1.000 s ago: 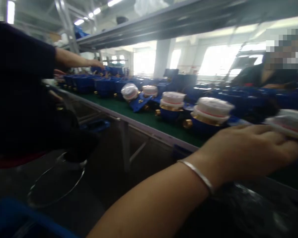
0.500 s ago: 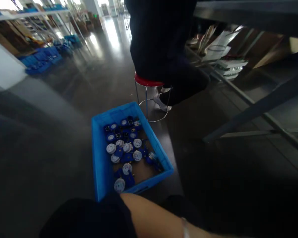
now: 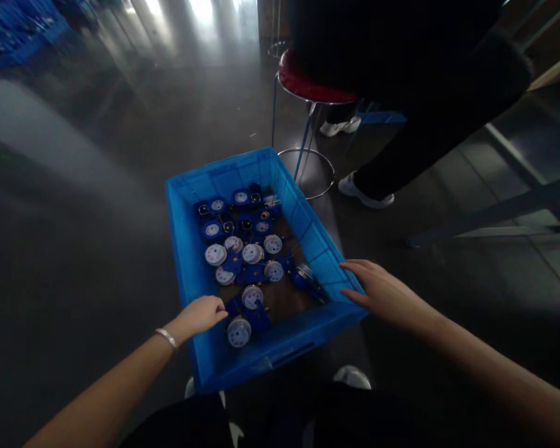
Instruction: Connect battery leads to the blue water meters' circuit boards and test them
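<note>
A blue plastic crate (image 3: pixel 185 261) stands on the floor in front of my legs. Several meters with white round dials and blue bodies (image 3: pixel 252 253) lie loosely inside it, over a brown bottom. My left hand (image 3: pixel 200 316), with a bracelet on the wrist, is at the crate's left wall; its fingers are curled over the rim. At the near right corner, my right hand (image 3: pixel 378 291) touches the rim, with thumb and fingers stretched and apart. Neither hand holds a meter.
Beyond the crate is a red-topped stool (image 3: pixel 303 81) with metal legs. A person in dark clothing (image 3: pixel 401 74) sits there, a white shoe (image 3: pixel 366 191) close to the crate's right side. A metal frame bar (image 3: pixel 485 214) crosses the right. Blue crates (image 3: pixel 18 31) stand far left.
The view has tipped down and come closer to the crate. Both hands have come into view at its sides; before, only a forearm showed across the bottom.
</note>
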Motion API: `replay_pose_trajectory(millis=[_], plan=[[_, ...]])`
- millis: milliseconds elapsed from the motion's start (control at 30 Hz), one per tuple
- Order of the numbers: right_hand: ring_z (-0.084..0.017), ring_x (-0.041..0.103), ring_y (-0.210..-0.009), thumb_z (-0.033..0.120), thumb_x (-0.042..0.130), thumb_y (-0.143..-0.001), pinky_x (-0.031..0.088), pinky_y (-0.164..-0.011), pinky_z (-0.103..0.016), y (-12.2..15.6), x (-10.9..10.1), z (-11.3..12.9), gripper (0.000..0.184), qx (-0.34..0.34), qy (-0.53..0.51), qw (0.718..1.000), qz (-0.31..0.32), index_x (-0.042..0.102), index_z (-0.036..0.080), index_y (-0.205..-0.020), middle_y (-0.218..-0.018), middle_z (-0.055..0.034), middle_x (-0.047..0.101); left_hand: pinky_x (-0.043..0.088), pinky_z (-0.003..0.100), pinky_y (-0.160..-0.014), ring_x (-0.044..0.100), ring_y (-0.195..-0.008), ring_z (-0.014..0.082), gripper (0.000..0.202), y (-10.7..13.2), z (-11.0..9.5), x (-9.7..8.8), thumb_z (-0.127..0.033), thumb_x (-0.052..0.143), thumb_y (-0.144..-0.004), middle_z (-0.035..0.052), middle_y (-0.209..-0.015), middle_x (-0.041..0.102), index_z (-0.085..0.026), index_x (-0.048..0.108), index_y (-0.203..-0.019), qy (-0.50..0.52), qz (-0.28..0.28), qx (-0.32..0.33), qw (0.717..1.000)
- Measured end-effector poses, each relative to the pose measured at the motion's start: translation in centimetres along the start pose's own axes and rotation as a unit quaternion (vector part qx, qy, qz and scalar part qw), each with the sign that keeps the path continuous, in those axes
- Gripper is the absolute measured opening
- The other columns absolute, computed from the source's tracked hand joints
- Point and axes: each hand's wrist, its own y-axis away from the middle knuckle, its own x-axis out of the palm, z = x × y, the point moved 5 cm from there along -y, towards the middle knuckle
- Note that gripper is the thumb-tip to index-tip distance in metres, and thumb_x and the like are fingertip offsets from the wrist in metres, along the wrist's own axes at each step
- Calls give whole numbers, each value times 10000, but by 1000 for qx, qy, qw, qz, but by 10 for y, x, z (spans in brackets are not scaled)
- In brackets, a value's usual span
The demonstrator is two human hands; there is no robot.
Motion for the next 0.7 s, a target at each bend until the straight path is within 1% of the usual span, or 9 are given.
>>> replay_pose_trajectory(millis=[67, 133, 167, 233, 333, 433, 533, 600, 700], plan=[[-275, 550, -1203, 356, 665, -908, 463, -1026, -472, -43, 30, 23, 445, -1, 9, 998, 69, 559, 158, -1292, -1358, -129, 544, 511, 447, -915, 665, -971, 224, 255, -17, -9, 25, -367, 598, -923, 87, -1020, 711, -132, 678, -978, -17, 40, -1, 999], [-244, 640, -1037, 334, 697, -886, 533, -922, -407, -90, 67, 40, 346, 30, 23, 991, 130, 641, 117, -1150, -1175, -124, 648, 512, 458, -927, 656, -1001, 233, 295, -33, -17, 48, -397, 619, -910, 100, -1062, 696, -125, 666, -1016, -31, 72, -11, 997], [-236, 639, -1034, 336, 677, -903, 539, -909, -416, -111, 86, 45, 330, 45, 33, 988, 143, 632, 136, -1161, -1177, -107, 645, 512, 461, -931, 649, -1024, 239, 327, -41, -19, 58, -411, 626, -904, 106, -1104, 684, -127, 653, -1063, -34, 84, -18, 996], [-260, 601, -1115, 341, 660, -915, 527, -931, -456, -143, 118, 51, 382, 78, 54, 984, 149, 583, 160, -1243, -1275, -113, 589, 513, 472, -938, 630, -1069, 256, 434, -53, -22, 77, -436, 651, -883, 125, -1214, 637, -136, 601, -1192, -34, 100, -34, 994], [-317, 497, -1253, 344, 664, -908, 480, -991, -521, -166, 147, 52, 518, 119, 87, 980, 136, 482, 178, -1363, -1424, -135, 460, 508, 483, -952, 593, -1134, 283, 595, -69, -26, 99, -414, 709, -840, 148, -1354, 540, -162, 498, -1336, -23, 113, -70, 991], [-330, 483, -1265, 332, 678, -897, 482, -989, -525, -172, 155, 49, 548, 132, 111, 974, 148, 467, 178, -1378, -1446, -143, 431, 505, 483, -960, 560, -1179, 297, 623, -80, -30, 118, -328, 731, -829, 154, -1416, 476, -170, 463, -1369, -1, 132, -120, 984], [-313, 511, -1239, 323, 677, -900, 486, -985, -512, -174, 151, 48, 502, 97, 116, 974, 170, 502, 169, -1345, -1418, -137, 467, 508, 490, -955, 554, -1180, 299, 603, -88, -32, 128, -319, 708, -848, 152, -1429, 458, -176, 453, -1375, 24, 132, -161, 978], [-293, 536, -1211, 317, 659, -915, 480, -993, -506, -173, 147, 48, 430, 55, 113, 976, 176, 541, 159, -1297, -1359, -126, 524, 507, 495, -957, 559, -1173, 298, 611, -92, -32, 129, -329, 707, -848, 150, -1430, 456, -183, 446, -1381, 37, 118, -173, 977], [-264, 585, -1139, 321, 627, -939, 495, -970, -485, -168, 143, 47, 361, -1, 101, 980, 173, 568, 157, -1255, -1266, -109, 588, 497, 501, -970, 559, -1183, 308, 639, -92, -30, 124, -311, 739, -820, 157, -1409, 481, -171, 455, -1375, 52, 103, -170, 979]])
